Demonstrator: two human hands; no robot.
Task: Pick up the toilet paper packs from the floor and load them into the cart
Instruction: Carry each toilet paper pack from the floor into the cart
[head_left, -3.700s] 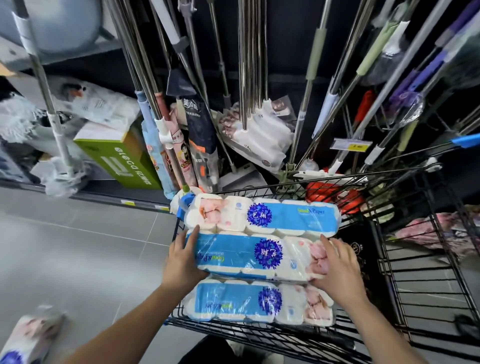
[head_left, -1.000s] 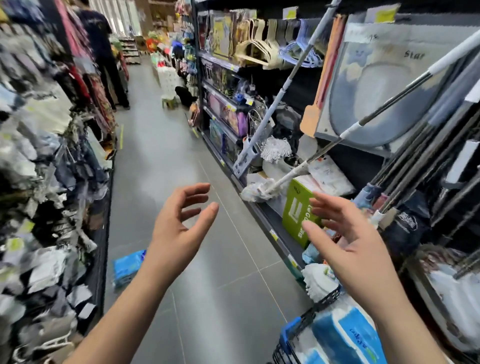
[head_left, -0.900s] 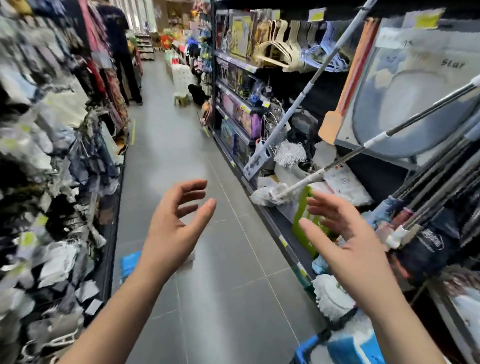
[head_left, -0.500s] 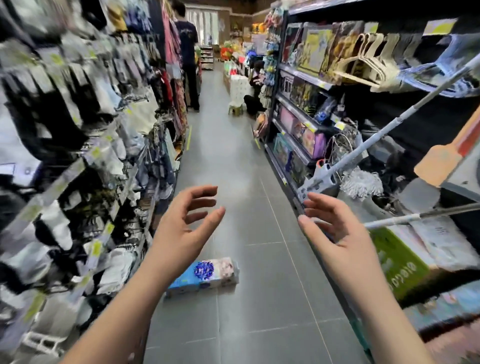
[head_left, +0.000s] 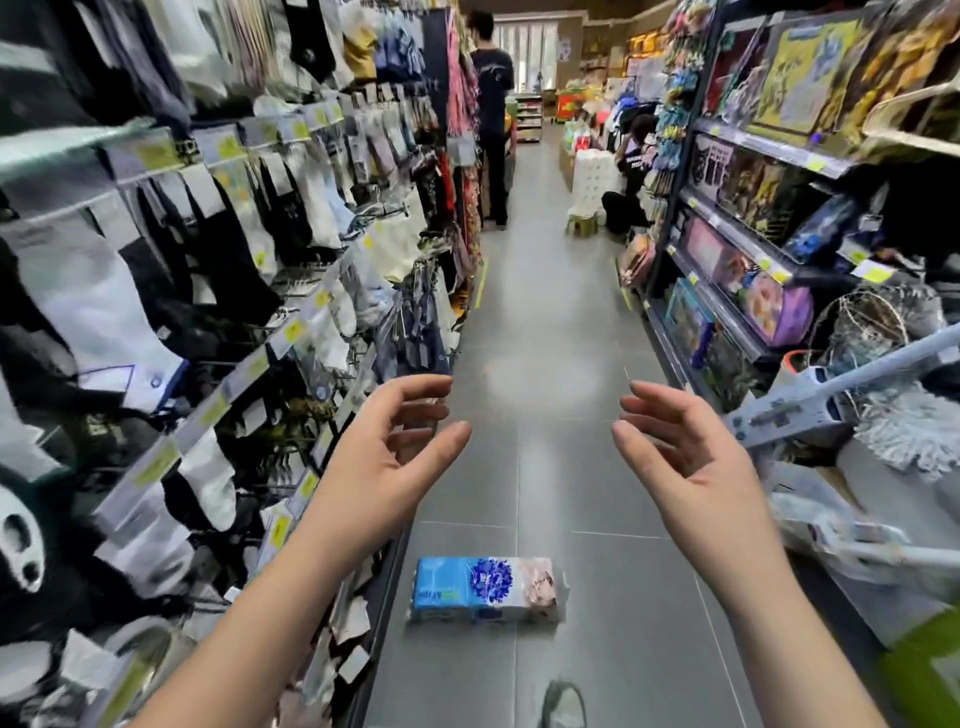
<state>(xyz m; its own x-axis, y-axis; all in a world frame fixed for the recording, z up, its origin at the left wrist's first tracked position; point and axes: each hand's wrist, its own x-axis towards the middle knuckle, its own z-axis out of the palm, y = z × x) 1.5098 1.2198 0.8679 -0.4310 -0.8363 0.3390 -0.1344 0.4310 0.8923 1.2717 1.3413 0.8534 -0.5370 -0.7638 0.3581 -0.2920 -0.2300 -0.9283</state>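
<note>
Both forearms reach forward into the aisle, raised well above the grey tile floor (head_left: 550, 467), palms turned inward to face each other with a wide gap between them. The left hand (head_left: 382, 467) has its fingers (head_left: 415, 387) loosely curved and spread, thumb extended forward, holding nothing. The right hand (head_left: 691, 467) mirrors it: fingers gently bent, thumb pointing toward the left hand, nothing in its grasp.

Below and between the two wrists, one toilet paper pack (head_left: 487, 590) lies flat on the floor, long side across the aisle, its wrapper blue at the left, a dark blue flower in the middle and pink at the right. It sits just beside the base of the sock rack (head_left: 208, 312) on the left and apart from both hands.

On the right, shelves (head_left: 753, 249) hold boxed goods, and a pale mop handle (head_left: 841, 384) slants out near the right hand; its head is blurred, probably a string mop. Farther down the aisle a person (head_left: 491, 104) stands
</note>
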